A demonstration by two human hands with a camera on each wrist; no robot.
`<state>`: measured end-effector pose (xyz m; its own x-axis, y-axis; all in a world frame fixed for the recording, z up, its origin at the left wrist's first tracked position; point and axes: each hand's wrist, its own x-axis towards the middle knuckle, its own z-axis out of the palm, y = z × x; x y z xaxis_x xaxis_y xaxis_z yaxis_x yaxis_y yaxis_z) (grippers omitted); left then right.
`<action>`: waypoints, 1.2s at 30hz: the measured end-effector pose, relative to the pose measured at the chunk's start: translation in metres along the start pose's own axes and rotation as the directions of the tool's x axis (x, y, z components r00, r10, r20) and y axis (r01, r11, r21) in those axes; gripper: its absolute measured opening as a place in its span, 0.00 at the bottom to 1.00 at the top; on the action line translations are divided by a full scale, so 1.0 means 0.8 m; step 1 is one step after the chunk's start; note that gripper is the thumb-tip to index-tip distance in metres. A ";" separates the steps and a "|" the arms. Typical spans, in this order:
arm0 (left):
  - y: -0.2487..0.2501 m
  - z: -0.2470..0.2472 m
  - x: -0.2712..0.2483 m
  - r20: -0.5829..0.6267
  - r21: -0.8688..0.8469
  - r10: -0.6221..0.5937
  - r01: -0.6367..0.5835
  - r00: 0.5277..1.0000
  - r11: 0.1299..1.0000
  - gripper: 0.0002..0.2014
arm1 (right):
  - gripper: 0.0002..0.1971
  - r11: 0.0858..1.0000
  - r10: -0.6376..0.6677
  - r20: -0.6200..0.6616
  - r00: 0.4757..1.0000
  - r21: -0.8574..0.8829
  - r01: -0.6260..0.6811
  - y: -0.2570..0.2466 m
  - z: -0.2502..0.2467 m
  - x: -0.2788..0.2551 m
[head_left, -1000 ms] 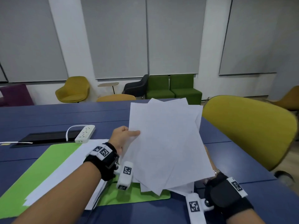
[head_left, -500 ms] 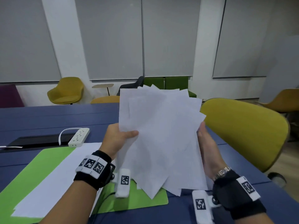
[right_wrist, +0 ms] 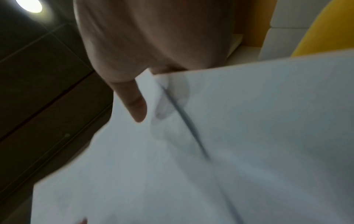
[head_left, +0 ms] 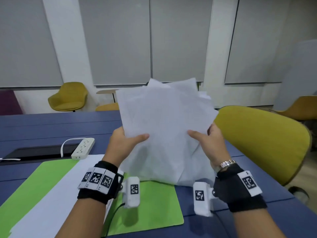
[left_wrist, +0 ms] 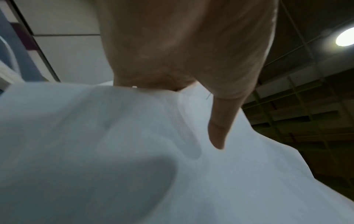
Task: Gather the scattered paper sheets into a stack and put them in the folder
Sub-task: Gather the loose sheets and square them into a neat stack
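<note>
No words, brand names or numbers can be read anywhere in these views. The only signs are black-and-white square code markers: three in a row on the white strip of the left wristband (head_left: 97, 179), one on the white strip of the right wristband (head_left: 249, 182), and one each on the left wrist camera (head_left: 134, 189) and the right wrist camera (head_left: 200, 195). The paper sheets (head_left: 167, 127) show blank faces in the head view and in both wrist views, and the power strip (head_left: 83, 148) carries no print that can be made out.
</note>
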<state>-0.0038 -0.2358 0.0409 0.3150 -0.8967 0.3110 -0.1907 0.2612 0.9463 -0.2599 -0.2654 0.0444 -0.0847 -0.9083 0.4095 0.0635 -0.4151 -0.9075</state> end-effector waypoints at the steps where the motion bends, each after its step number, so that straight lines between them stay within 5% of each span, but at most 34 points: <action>1: -0.005 -0.005 0.000 0.041 -0.011 -0.027 0.028 0.999 1.000 0.18 | 0.19 0.999 0.039 0.030 0.999 -0.010 -0.039 0.004 -0.003 0.002; 5: -0.023 -0.008 0.003 0.118 -0.036 -0.083 0.088 0.990 0.995 0.20 | 0.17 0.987 0.123 0.087 0.989 -0.112 -0.113 0.016 -0.007 0.006; 10: 0.004 -0.012 0.004 0.020 0.092 0.129 -0.130 0.992 0.987 0.23 | 0.22 0.984 0.057 0.030 0.998 -0.172 -0.052 0.016 -0.007 0.009; 13: 0.048 -0.027 -0.005 0.043 0.300 0.379 -0.374 0.924 0.877 0.21 | 0.50 0.854 -0.317 -0.132 0.939 -0.470 0.222 -0.011 -0.013 0.006; 16: 0.086 -0.034 -0.024 0.128 0.521 0.550 -0.528 0.825 0.671 0.15 | 0.63 0.601 -0.569 -0.030 0.821 -0.697 0.391 -0.059 -0.016 -0.006; 18: 0.100 -0.033 -0.036 0.192 0.545 0.613 -0.602 0.767 0.583 0.11 | 0.56 0.536 -0.503 0.067 0.862 -0.759 0.371 -0.081 -0.016 -0.013; 20: 0.106 -0.031 -0.045 0.256 0.561 0.614 -0.632 0.746 0.534 0.10 | 0.36 0.516 -0.379 0.166 0.910 -0.779 0.357 -0.092 -0.024 -0.016; 23: 0.106 -0.029 -0.048 0.322 0.562 0.580 -0.644 0.748 0.519 0.10 | 0.09 0.635 -0.180 0.314 0.932 -0.686 0.355 -0.099 -0.036 -0.019; 27: 0.099 -0.018 -0.039 0.318 0.576 0.641 -0.680 0.698 0.454 0.13 | 0.15 0.769 -0.203 0.309 0.929 -0.538 0.347 -0.077 -0.039 -0.011; 29: 0.089 -0.013 -0.030 0.197 0.708 0.698 -0.592 0.689 0.385 0.30 | 0.15 0.846 -0.211 0.243 0.947 -0.439 0.302 -0.059 -0.043 -0.003; 31: 0.075 -0.020 -0.020 -0.059 0.748 0.683 -0.421 0.728 0.514 0.56 | 0.07 0.938 -0.166 0.153 0.974 -0.279 0.204 -0.043 -0.051 0.006; 33: 0.053 -0.034 -0.006 -0.294 0.528 0.551 -0.348 0.781 0.775 0.70 | 0.12 0.989 -0.113 0.067 0.991 -0.084 0.119 -0.031 -0.059 0.010; 35: 0.027 -0.048 0.007 -0.314 0.104 0.205 -0.181 0.927 0.978 0.73 | 0.15 0.993 -0.100 0.011 0.995 0.064 0.099 -0.023 -0.063 0.011; 36: 0.015 -0.052 0.009 -0.208 -0.106 0.020 -0.043 0.978 0.993 0.70 | 0.16 0.988 -0.116 -0.001 0.993 0.107 0.115 -0.019 -0.064 0.011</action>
<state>0.0349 -0.2247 0.0580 0.4978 -0.7973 0.3413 -0.1043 0.3356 0.9362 -0.3127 -0.2643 0.0573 -0.0930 -0.8542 0.5115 0.1590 -0.5199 -0.8393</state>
